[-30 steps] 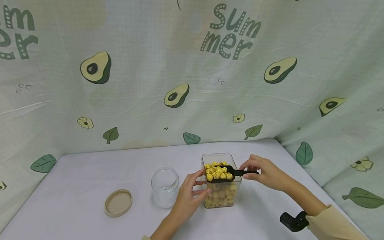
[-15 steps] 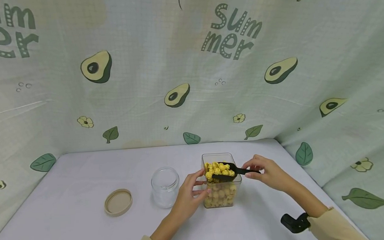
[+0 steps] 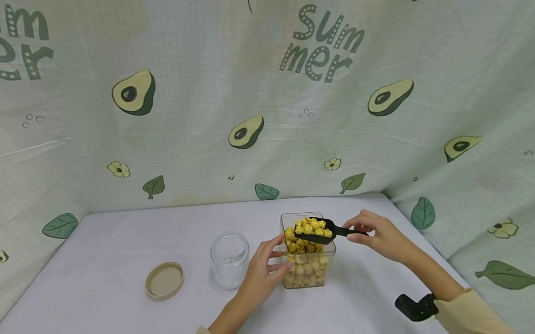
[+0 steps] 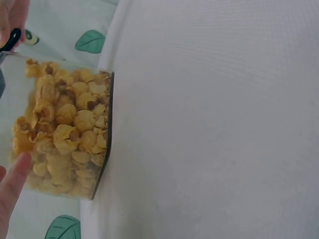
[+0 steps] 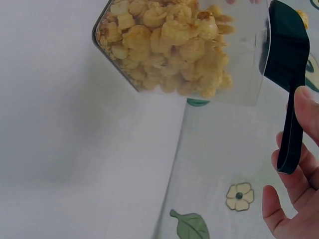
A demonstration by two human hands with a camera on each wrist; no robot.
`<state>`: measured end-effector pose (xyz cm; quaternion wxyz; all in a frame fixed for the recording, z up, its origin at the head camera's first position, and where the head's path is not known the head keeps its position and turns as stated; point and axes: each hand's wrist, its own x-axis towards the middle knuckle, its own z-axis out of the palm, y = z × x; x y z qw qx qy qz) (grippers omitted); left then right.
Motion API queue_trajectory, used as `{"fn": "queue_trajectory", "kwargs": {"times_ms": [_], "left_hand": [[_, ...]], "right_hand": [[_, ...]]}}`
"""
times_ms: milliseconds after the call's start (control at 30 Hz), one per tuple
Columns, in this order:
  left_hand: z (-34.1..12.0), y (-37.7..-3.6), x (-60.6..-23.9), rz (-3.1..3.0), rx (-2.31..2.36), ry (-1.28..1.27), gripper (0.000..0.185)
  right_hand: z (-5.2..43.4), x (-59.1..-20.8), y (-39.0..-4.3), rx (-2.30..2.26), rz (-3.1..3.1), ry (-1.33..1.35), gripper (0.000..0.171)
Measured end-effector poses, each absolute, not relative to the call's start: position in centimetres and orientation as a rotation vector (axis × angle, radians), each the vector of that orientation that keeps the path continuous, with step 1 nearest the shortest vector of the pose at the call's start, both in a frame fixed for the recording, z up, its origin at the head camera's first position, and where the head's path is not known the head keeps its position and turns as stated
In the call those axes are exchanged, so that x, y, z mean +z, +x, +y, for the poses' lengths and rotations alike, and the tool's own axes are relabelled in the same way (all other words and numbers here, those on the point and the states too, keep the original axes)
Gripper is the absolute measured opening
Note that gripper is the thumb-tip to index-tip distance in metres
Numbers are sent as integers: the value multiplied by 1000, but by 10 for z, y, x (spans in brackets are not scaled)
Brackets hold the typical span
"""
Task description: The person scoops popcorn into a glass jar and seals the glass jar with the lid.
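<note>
The clear square plastic container [image 3: 309, 267] held yellow popcorn [image 3: 308, 273]. The small scoop [image 3: 324, 232] was black. The round lid [image 3: 164, 281] was beige, the tablecloth [image 3: 119, 312] white, and the pale green backdrop cloth [image 3: 197, 89] bore avocados, leaves and "Summer" lettering.

Even, diffuse illumination is seen throughout; only faint, soft shadows are cast on the table [image 3: 119, 312] beneath the fingers [image 3: 273, 247]. No glare is recorded. Wide-angle distortion is shown at the head view's edges. Slight softness is observed in both wrist views, particularly in the popcorn [image 5: 169, 45] near the fingertips [image 5: 305, 97].
</note>
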<state>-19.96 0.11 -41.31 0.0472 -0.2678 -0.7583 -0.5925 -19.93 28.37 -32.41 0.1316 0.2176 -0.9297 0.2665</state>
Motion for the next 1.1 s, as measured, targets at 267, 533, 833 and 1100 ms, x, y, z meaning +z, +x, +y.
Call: {"fn": "queue_trajectory", "kwargs": {"times_ms": [267, 533, 833, 1100], "left_hand": [[-9, -196, -405, -2353, -1800, -815, 61], [-25, -186, -398, -2343, -1717, -802, 59], [-55, -181, -392, -2074, -1445, -910, 48], [-102, -192, -395, -1980, -1220, -865, 48]], "right_hand": [[283, -323, -198, 770, -2693, 635, 18], [282, -322, -197, 781, -2677, 634, 18], [280, -321, -196, 776, -2686, 619, 18], [277, -320, -195, 784, -2671, 629, 18]]}}
